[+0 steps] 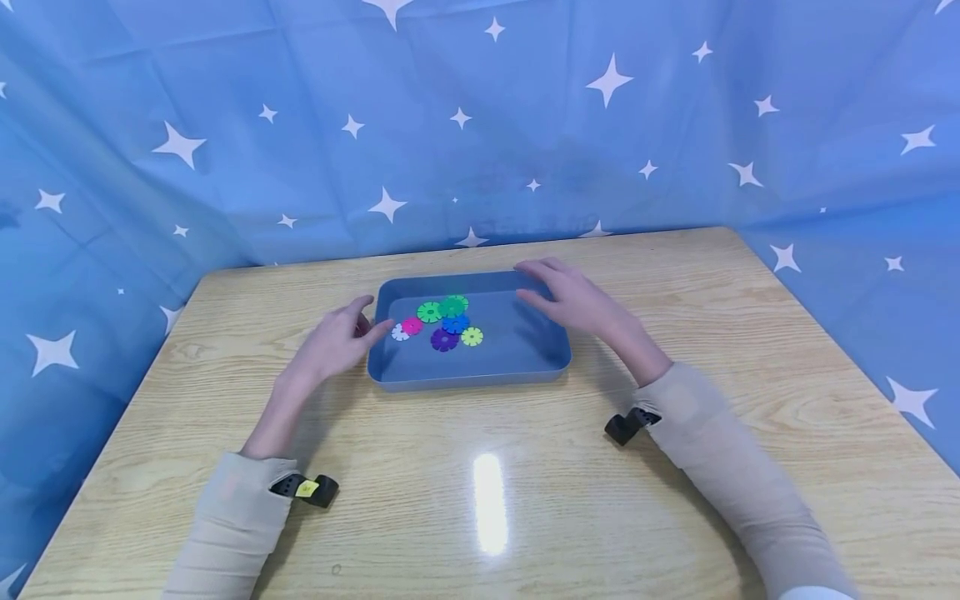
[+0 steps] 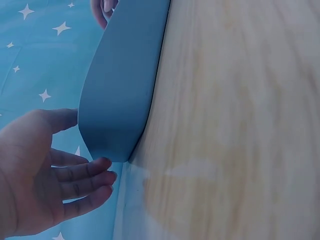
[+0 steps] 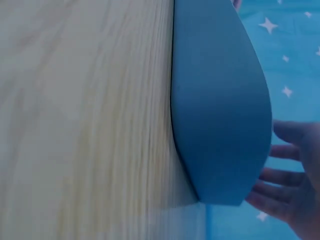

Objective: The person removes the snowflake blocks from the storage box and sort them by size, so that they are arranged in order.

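Observation:
A shallow blue-grey rectangular tray (image 1: 517, 358) rests on the wooden table. Inside its left half lie several small notched plastic discs, among them a white disc (image 1: 400, 333), a pink disc (image 1: 412, 326), a purple disc (image 1: 444, 341), a blue disc (image 1: 456, 324), a yellow disc (image 1: 472, 337) and overlapping green discs (image 1: 429, 312). My left hand (image 1: 333, 340) is at the tray's left end, thumb at the rim and fingers loosely bent outside the wall. At the right end, my right hand (image 1: 573, 300) has its fingers spread by the far corner, overlapping the rim.
The light wooden table (image 1: 420, 483) extends around the tray on every side. Behind it hangs a blue cloth (image 1: 420, 108) printed with white stars. Black wrist cameras are strapped on both sleeves, the left camera (image 1: 324, 492) and the right camera (image 1: 621, 429).

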Demonstrator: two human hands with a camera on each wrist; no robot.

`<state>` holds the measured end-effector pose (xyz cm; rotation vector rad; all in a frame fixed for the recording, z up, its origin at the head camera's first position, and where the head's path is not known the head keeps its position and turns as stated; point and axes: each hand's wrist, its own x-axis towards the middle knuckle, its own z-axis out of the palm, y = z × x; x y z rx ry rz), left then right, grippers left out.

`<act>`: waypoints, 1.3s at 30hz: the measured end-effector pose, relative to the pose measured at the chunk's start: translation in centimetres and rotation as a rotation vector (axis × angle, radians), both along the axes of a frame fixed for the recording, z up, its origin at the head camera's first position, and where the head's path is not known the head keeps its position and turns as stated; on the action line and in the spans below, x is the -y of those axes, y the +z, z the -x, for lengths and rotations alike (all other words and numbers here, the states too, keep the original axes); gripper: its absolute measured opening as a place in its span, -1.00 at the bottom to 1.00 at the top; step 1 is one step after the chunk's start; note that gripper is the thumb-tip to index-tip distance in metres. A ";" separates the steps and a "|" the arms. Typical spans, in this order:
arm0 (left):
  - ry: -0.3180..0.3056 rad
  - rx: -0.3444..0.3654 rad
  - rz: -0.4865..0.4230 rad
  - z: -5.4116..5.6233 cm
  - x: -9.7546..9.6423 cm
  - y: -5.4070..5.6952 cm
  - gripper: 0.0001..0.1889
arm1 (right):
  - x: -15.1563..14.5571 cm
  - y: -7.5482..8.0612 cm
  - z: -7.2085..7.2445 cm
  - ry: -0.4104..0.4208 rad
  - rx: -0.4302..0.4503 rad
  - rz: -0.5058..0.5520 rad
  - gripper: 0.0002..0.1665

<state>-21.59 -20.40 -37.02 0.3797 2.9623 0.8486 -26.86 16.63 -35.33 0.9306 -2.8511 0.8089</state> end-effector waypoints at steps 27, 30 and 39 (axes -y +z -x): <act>-0.020 0.047 -0.206 0.2 0.2 -0.7 -0.43 | 6.6 -1.6 1.4 0.155 0.242 0.030 -0.46; -0.016 0.067 -0.227 0.3 0.3 -0.8 -0.43 | 7.0 -1.6 1.6 0.157 0.277 0.036 -0.46; -0.010 0.137 -0.307 0.4 0.5 -1.1 -0.42 | 8.6 -1.9 2.1 0.152 0.304 0.018 -0.48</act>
